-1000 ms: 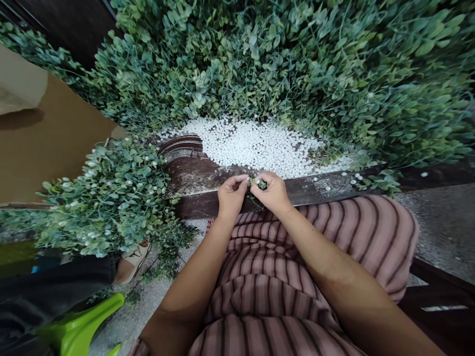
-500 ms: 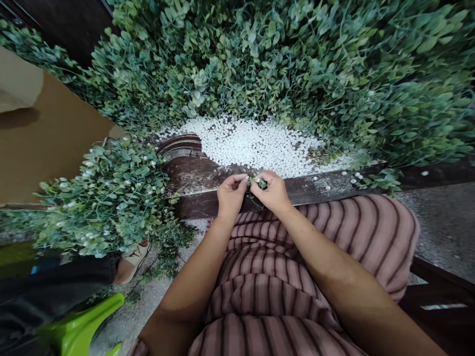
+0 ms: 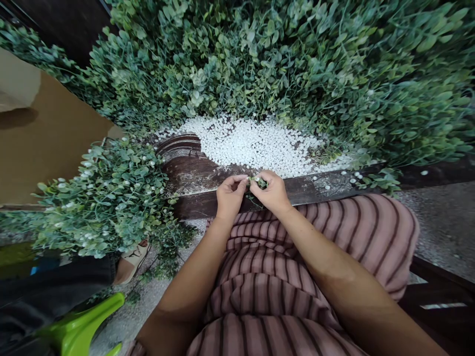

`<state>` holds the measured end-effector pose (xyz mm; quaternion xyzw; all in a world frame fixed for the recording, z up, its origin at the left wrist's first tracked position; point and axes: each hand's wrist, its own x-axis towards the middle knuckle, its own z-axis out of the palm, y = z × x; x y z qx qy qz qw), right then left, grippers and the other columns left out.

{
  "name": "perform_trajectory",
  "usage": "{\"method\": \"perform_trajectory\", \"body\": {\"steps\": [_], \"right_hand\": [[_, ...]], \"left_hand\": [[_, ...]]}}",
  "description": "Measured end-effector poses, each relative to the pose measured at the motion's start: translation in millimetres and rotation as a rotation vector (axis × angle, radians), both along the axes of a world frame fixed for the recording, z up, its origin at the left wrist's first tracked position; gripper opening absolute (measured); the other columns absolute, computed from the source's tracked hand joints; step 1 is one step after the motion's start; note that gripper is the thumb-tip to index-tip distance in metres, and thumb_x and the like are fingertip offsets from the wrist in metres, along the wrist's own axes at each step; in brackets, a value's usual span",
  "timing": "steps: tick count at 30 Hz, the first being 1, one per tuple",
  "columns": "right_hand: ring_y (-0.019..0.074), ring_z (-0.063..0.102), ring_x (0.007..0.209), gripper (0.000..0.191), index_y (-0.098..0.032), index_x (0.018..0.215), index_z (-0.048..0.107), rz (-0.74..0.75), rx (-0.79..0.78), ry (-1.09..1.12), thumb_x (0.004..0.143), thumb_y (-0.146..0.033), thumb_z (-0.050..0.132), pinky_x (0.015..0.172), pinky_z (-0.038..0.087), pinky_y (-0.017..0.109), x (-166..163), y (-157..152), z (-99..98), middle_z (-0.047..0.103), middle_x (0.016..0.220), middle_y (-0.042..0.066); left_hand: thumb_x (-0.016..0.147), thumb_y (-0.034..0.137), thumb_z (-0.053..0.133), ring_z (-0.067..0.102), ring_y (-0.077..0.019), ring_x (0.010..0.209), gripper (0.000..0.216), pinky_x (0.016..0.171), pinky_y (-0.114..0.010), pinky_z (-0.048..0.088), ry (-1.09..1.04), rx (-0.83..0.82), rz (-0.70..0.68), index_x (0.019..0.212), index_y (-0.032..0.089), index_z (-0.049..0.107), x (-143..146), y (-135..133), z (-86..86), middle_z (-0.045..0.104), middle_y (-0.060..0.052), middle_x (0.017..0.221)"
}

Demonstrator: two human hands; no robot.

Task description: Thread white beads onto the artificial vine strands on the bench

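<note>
Nearest the viewer, a striped garment (image 3: 267, 291) covers the person's lap; at lower left stands a bright green plastic piece (image 3: 89, 321), and beyond it the dark trouser leg (image 3: 55, 291) and sandal (image 3: 136, 257) of another person. Ahead of the lap, both hands meet over the near edge of the dark wooden worktop (image 3: 196, 173). The left hand (image 3: 230, 193) has its thumb and forefinger pinched at the left end of a small green sprig (image 3: 261, 183); whether a white bead lies between those fingertips is too small to tell. The right hand (image 3: 272, 192) grasps the same sprig between thumb and curled fingers. Compared with half a second earlier, the pose of both hands and the sprig's place between them are practically unchanged; only the surroundings at left sit marginally further left, a slight shift of view. To the left, a leafy bunch (image 3: 111, 198) bears white beads among its leaves. Beyond the hands, loose white beads (image 3: 252, 143) are spread across the worktop. Farthest, a dense mass of foliage (image 3: 278, 59) borders them, with a brown panel (image 3: 48, 143) at far left.
</note>
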<state>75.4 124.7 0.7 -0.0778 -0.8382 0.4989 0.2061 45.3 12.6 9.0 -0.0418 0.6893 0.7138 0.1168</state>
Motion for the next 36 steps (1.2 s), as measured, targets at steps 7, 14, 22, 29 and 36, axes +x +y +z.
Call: {"method": "perform_trajectory", "body": {"steps": [7,14,22,29,36], "right_hand": [[0.015,0.047,0.06,0.008,-0.02,0.059,0.047,0.005,-0.013,0.034,0.067,-0.021,0.05,0.06,0.039,0.027,0.3,-0.4,-0.3,0.048,0.059,0.0],[0.015,0.047,0.059,0.009,-0.02,0.059,0.047,-0.021,-0.013,0.037,0.067,-0.022,0.049,0.059,0.038,0.027,-0.7,-0.9,-1.3,0.049,0.059,0.0],[0.0152,0.046,0.059,0.009,-0.02,0.059,0.046,-0.024,0.011,0.049,0.067,-0.022,0.049,0.059,0.037,0.028,-0.8,-1.4,-2.0,0.049,0.059,0.001],[0.0148,0.045,0.058,0.01,-0.021,0.058,0.045,-0.035,0.031,0.031,0.068,-0.022,0.049,0.059,0.037,0.027,-1.2,-1.5,-2.0,0.047,0.058,0.0],[0.0156,0.049,0.06,0.008,-0.02,0.061,0.05,-0.043,0.025,0.031,0.069,-0.022,0.051,0.061,0.041,0.028,-0.8,-1.4,-3.8,0.051,0.06,0.001]], "left_hand": [[0.061,0.025,0.067,0.057,-0.0093,0.061,0.014,0.058,-0.022,0.048,-0.04,0.035,0.01,0.07,0.015,0.064,-2.7,1.5,4.0,0.064,0.0,0.065],[0.06,0.025,0.068,0.056,-0.0083,0.059,0.014,0.057,-0.021,0.048,-0.046,0.042,0.017,0.068,0.015,0.063,-2.8,3.1,4.6,0.063,0.001,0.063],[0.06,0.022,0.067,0.055,-0.0079,0.059,0.012,0.056,-0.021,0.047,-0.054,0.044,0.042,0.067,0.014,0.063,-3.4,4.4,4.5,0.062,0.001,0.063],[0.06,0.023,0.067,0.057,-0.0087,0.061,0.012,0.06,-0.022,0.048,-0.034,0.034,0.024,0.068,0.015,0.063,-2.7,5.0,2.1,0.064,0.0,0.066],[0.061,0.029,0.069,0.056,-0.0088,0.061,0.018,0.058,-0.022,0.049,-0.023,0.044,0.012,0.067,0.014,0.062,-1.8,4.0,5.1,0.062,0.0,0.065]]}}
